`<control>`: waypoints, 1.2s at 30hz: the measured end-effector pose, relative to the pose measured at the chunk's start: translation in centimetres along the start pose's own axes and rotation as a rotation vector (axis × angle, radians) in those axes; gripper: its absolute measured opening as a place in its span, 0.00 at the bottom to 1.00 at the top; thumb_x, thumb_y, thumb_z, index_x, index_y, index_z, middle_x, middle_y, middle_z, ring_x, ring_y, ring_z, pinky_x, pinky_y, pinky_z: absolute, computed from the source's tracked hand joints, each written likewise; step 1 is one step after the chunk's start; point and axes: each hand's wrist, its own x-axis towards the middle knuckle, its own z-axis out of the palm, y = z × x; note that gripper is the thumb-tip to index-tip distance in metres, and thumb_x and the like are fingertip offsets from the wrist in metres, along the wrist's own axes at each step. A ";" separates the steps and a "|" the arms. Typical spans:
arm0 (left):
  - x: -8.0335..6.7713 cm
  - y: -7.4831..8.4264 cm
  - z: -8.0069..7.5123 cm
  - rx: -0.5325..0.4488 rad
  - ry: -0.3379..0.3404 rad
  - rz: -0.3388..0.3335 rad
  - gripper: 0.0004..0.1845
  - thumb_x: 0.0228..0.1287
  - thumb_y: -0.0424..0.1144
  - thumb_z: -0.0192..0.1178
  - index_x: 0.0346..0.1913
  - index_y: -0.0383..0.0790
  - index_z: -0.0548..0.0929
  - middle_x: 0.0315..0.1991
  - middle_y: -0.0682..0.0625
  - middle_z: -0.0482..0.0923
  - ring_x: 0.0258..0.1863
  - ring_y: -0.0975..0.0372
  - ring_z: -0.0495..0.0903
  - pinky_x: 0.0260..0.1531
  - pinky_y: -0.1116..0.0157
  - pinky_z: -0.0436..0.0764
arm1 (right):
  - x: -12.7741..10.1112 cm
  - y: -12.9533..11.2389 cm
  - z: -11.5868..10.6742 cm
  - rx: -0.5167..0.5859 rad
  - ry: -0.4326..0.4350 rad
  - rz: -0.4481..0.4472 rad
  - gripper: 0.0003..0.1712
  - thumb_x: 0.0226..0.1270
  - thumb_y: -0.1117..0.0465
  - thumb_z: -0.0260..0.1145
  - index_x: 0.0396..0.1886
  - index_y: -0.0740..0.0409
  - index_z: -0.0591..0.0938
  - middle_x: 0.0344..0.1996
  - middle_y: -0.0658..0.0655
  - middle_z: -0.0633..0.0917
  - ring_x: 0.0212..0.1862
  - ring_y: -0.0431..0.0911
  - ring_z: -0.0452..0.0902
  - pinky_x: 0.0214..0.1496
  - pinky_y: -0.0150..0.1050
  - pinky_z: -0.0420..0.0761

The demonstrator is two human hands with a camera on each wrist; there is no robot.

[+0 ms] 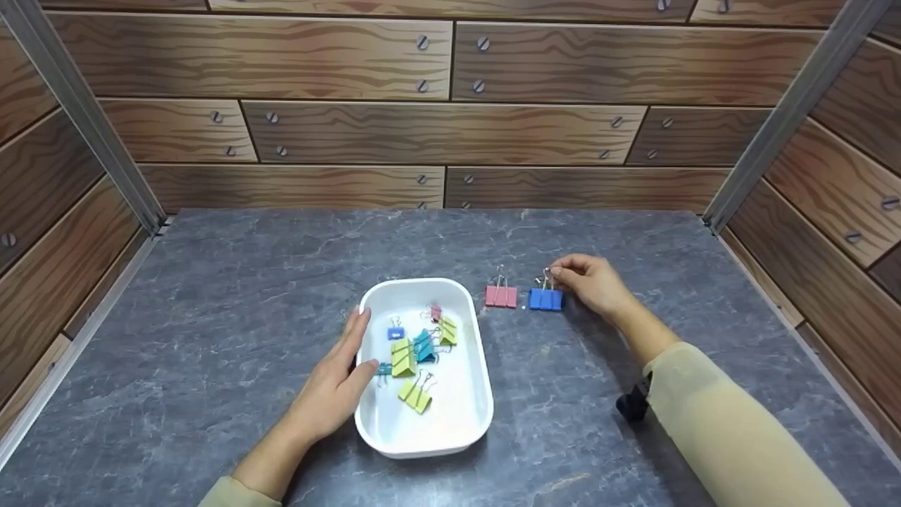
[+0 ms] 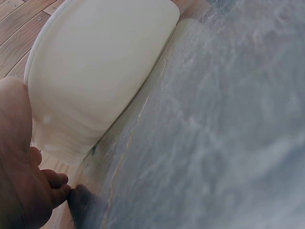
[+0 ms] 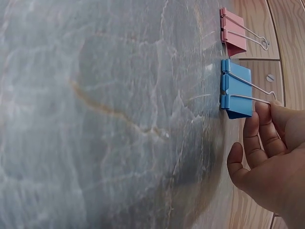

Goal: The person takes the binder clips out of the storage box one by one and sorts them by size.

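My right hand pinches a wire handle of a large blue binder clip, which stands upright on the table. Just left of it stands a pink binder clip, apart from both hands. My left hand rests against the left side of a white plastic tub, its thumb at the rim. Inside the tub lie several binder clips, among them a yellow-green one, a teal one and a small blue one. The right wrist view shows the blue clip at my fingertips.
The grey marbled table extends around the tub. Wood-patterned panels enclose its back and sides, with metal posts at the corners. A small white speck lies between the two standing clips.
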 end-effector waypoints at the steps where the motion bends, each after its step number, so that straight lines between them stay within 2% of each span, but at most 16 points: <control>1: 0.0 0.0 0.0 0.000 0.002 0.004 0.39 0.79 0.38 0.55 0.87 0.47 0.54 0.86 0.43 0.45 0.84 0.50 0.49 0.80 0.45 0.53 | 0.0 0.0 0.0 0.002 -0.001 -0.002 0.14 0.79 0.68 0.64 0.51 0.80 0.83 0.36 0.55 0.88 0.37 0.35 0.82 0.44 0.31 0.85; 7: -0.1 0.1 -0.1 0.005 -0.006 -0.014 0.38 0.80 0.39 0.55 0.87 0.49 0.53 0.87 0.45 0.44 0.84 0.52 0.47 0.80 0.46 0.52 | 0.1 0.2 0.2 0.030 -0.005 -0.015 0.14 0.79 0.69 0.64 0.50 0.82 0.82 0.33 0.53 0.87 0.36 0.34 0.82 0.44 0.29 0.85; 15: -0.1 0.1 -0.1 0.000 -0.003 -0.014 0.39 0.79 0.39 0.55 0.87 0.50 0.53 0.87 0.50 0.43 0.84 0.53 0.48 0.80 0.47 0.53 | 0.1 0.0 0.4 0.020 -0.011 -0.017 0.14 0.80 0.69 0.62 0.50 0.82 0.82 0.35 0.58 0.88 0.37 0.36 0.82 0.44 0.30 0.85; 21: -0.1 0.1 -0.1 -0.003 -0.002 -0.013 0.38 0.80 0.39 0.55 0.87 0.49 0.53 0.87 0.47 0.44 0.84 0.50 0.47 0.80 0.46 0.52 | 0.1 0.0 0.3 -0.039 -0.016 0.018 0.15 0.81 0.66 0.62 0.52 0.78 0.83 0.38 0.59 0.89 0.39 0.37 0.83 0.46 0.31 0.85; 27: -0.1 0.0 0.0 -0.004 0.003 -0.005 0.38 0.79 0.39 0.55 0.87 0.49 0.54 0.87 0.46 0.45 0.84 0.51 0.48 0.80 0.46 0.53 | -0.2 0.0 -0.2 -0.028 -0.014 0.015 0.16 0.82 0.65 0.62 0.54 0.78 0.83 0.38 0.59 0.90 0.39 0.37 0.85 0.46 0.32 0.86; 36: 0.0 0.1 0.0 -0.002 0.008 -0.003 0.38 0.80 0.39 0.54 0.87 0.48 0.54 0.86 0.44 0.45 0.84 0.48 0.48 0.80 0.45 0.53 | -0.6 -1.0 -1.4 -0.177 0.047 -0.036 0.16 0.82 0.61 0.63 0.55 0.72 0.86 0.47 0.66 0.89 0.46 0.49 0.85 0.47 0.33 0.83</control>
